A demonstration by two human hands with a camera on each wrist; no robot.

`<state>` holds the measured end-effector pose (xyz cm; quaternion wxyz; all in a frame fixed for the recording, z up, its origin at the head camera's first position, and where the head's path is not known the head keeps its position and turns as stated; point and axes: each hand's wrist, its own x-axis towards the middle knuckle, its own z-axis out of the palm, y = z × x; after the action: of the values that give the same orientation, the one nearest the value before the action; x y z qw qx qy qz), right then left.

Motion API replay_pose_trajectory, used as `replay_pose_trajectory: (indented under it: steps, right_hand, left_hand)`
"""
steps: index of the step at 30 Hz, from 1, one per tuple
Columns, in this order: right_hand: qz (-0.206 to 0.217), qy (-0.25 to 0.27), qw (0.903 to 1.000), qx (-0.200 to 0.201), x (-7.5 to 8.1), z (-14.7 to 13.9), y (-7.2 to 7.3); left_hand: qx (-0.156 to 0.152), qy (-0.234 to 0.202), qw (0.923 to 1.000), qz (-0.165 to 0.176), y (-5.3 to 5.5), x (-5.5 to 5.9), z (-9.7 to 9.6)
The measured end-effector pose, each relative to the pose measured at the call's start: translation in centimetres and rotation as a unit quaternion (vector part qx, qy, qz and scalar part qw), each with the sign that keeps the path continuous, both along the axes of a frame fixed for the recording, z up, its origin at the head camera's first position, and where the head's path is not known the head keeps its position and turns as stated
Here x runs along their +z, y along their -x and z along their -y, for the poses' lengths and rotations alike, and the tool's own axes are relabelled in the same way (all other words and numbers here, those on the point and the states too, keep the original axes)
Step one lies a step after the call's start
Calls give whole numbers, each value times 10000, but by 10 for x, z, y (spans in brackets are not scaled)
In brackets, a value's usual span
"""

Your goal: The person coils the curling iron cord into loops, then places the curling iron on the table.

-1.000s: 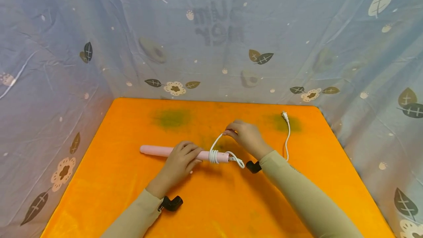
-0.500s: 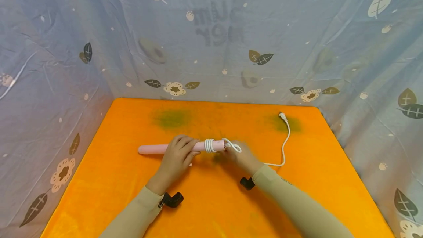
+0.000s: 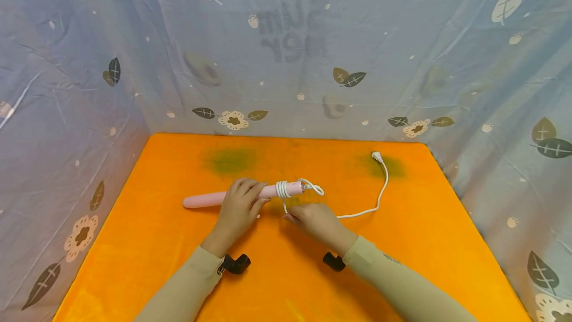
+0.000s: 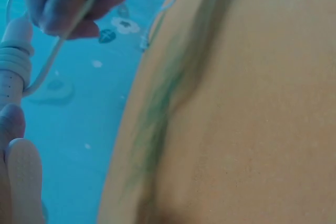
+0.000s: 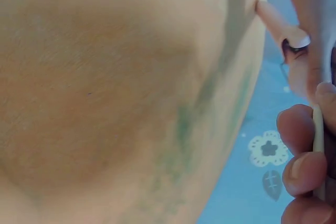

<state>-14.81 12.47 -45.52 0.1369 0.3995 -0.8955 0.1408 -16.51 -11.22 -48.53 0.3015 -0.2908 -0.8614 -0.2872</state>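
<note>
My left hand (image 3: 240, 207) grips the barrel of a pink hair styling iron (image 3: 205, 200), fingers over the top and thumb on the near side. White cord (image 3: 282, 189) is coiled several turns around the iron's right end, with a small loop (image 3: 318, 189) sticking out past its tip. Just below the coil, my right hand (image 3: 318, 223) pinches the cord between thumb and fingers. In the left wrist view a taut stretch of cord (image 4: 50, 61) runs from the coil (image 4: 14, 64) to the right hand (image 4: 73, 1). The right wrist view shows fingers (image 5: 304, 171) curled on the cord (image 5: 318, 129).
The cord's loose tail (image 3: 357, 213) trails right over the orange table cover (image 3: 286, 282), ending in a white plug (image 3: 377, 156) near the back. Patterned curtains (image 3: 290, 88) stand behind and at both sides. Black mounts sit at both wrists.
The right hand has swung from above the iron, round its right end, to below it, carrying the cord. The iron's right end has risen, and the cord tail has been drawn leftward.
</note>
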Motion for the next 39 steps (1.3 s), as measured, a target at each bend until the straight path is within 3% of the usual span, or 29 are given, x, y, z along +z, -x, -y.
replay_pose_trajectory:
  steps: [8,16,24,29,39]
  right_hand:
    - [-576,-116,9981,200,10,3,-8]
    - [-372,69,9986,373,18,4,-13]
    - [-821,85,9958,402,30,5,-8]
    - [-1062,59,9936,372,42,6,-2]
    - [-1501,-35,9887,-51,64,3,13]
  left_hand:
    - [86,81,9998,157,4,-6,0]
    - [152,31,9996,242,6,-6,-1]
    - [75,0,9993,358,6,-6,-3]
    - [-4,69,9996,257,5,-8,-4]
    - [-74,518,9978,413,-4,-12,-9]
